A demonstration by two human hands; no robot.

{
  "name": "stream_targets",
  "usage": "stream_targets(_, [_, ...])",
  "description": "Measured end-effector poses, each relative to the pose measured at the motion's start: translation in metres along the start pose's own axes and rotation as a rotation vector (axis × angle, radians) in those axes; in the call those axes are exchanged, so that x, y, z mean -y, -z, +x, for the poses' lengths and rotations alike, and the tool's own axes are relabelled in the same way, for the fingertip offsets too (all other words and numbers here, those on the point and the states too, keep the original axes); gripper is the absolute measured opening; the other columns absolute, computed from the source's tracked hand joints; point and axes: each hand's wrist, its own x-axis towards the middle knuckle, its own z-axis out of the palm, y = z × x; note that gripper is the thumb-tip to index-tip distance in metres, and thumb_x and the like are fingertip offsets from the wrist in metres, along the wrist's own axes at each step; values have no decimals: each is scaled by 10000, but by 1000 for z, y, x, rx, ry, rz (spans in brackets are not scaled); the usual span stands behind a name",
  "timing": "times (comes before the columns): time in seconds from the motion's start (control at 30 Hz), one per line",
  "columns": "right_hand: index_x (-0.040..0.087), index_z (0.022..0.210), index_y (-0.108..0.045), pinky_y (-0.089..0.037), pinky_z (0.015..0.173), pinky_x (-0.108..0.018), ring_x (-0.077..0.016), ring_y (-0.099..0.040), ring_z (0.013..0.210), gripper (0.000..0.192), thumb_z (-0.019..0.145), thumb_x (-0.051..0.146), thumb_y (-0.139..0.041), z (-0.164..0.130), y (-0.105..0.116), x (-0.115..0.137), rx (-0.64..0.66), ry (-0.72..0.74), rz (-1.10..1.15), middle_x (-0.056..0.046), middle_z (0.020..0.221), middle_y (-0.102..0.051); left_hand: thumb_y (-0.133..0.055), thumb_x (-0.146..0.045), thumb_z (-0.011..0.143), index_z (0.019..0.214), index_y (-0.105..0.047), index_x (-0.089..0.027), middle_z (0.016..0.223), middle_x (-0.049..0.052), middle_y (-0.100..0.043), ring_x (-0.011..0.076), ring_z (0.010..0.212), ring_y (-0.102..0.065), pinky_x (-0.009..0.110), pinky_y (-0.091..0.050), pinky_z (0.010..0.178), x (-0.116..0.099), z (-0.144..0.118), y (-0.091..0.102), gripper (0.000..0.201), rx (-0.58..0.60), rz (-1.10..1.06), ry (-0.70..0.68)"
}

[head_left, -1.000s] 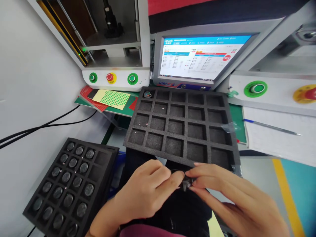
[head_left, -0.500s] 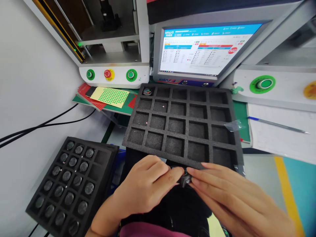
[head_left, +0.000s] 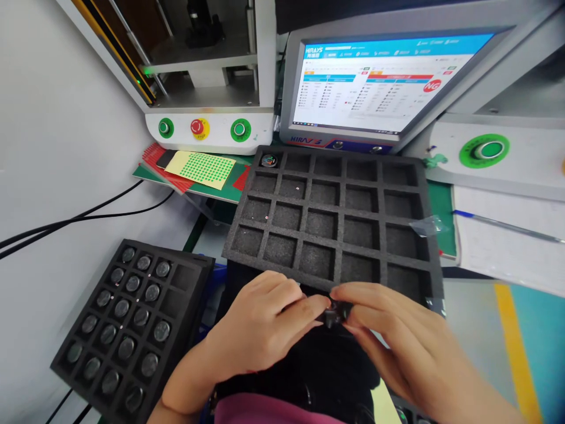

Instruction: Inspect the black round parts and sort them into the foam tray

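My left hand (head_left: 260, 333) and my right hand (head_left: 397, 341) meet low in the middle, both pinching a small dark round part (head_left: 334, 315) between their fingertips. Just beyond them lies a black foam tray (head_left: 335, 221) with a grid of square pockets; only its far left corner pocket holds a round part (head_left: 269, 160). To the left sits a second black foam tray (head_left: 185, 294) with several round dark parts (head_left: 141, 294) in its pockets.
A monitor (head_left: 375, 88) with a red NG mark stands behind the tray. A test machine (head_left: 207, 126) with green and red buttons is at back left, a green dot sticker sheet (head_left: 200, 169) below it. Paper and a pen (head_left: 507, 227) lie right. Cables (head_left: 75, 221) cross the left.
The view has shifted slightly. My right fingers have curled more tightly around the small part; both hands stay together at the near edge of the large tray.
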Motion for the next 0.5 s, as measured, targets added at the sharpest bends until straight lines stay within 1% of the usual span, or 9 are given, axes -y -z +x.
stream_targets(0.07, [146, 920, -546, -593, 740, -292, -186, -690, 861, 108, 958, 65, -486, -4, -6, 2, -92, 14, -27, -113, 922, -694, -368, -236, 1047, 1099, -610, -133, 798, 26, -635, 149, 706, -562, 278, -478, 655, -1, 1, -1, 267, -33, -3, 11])
stream_targets(0.13, [145, 932, -565, -599, 730, -271, -179, -703, 840, 106, 934, 47, -527, -6, -9, 4, -155, -2, -1, -104, 896, -698, -372, -226, 1046, 1100, -608, -135, 799, 23, -636, 146, 711, -566, 275, -482, 669, -1, 1, -2, 259, -56, 1, 4])
stream_targets(0.23, [181, 965, -582, -603, 645, -216, -146, -716, 719, 85, 947, 102, -556, -7, -9, 8, -205, -137, 94, -50, 827, -715, -392, -204, 1037, 1106, -608, -136, 812, 25, -634, 148, 733, -567, 277, -485, 697, 0, 1, -2, 236, -66, 8, -16])
stream_targets(0.3, [195, 1007, -584, -610, 632, -210, -144, -721, 682, 58, 964, 162, -563, -7, -7, 10, -208, -207, 120, -31, 802, -728, -408, -193, 1030, 1120, -606, -136, 823, 26, -633, 150, 741, -562, 281, -484, 715, 2, 0, -2, 225, -58, 10, -28])
stream_targets(0.37, [181, 1022, -596, -616, 686, -225, -152, -730, 726, 71, 981, 173, -538, -6, -3, 10, -188, -168, 77, -51, 824, -741, -420, -193, 1025, 1131, -605, -137, 821, 23, -631, 151, 738, -557, 286, -482, 723, 2, -1, -2, 220, -50, 15, -35])
stream_targets(0.43, [163, 984, -621, -608, 744, -247, -159, -732, 785, 107, 986, 142, -515, -5, 3, 9, -122, -75, -3, -77, 865, -748, -425, -192, 1023, 1130, -607, -137, 812, 22, -628, 153, 732, -550, 289, -477, 716, 2, -1, -1, 218, -50, 30, -34])
stream_targets(0.5, [162, 944, -631, -601, 766, -273, -162, -727, 795, 125, 979, 115, -520, -3, 7, 10, -85, -25, -66, -73, 864, -751, -425, -200, 1023, 1114, -613, -136, 792, 20, -626, 156, 719, -541, 293, -471, 701, 1, -1, -1, 218, -56, 48, -32])
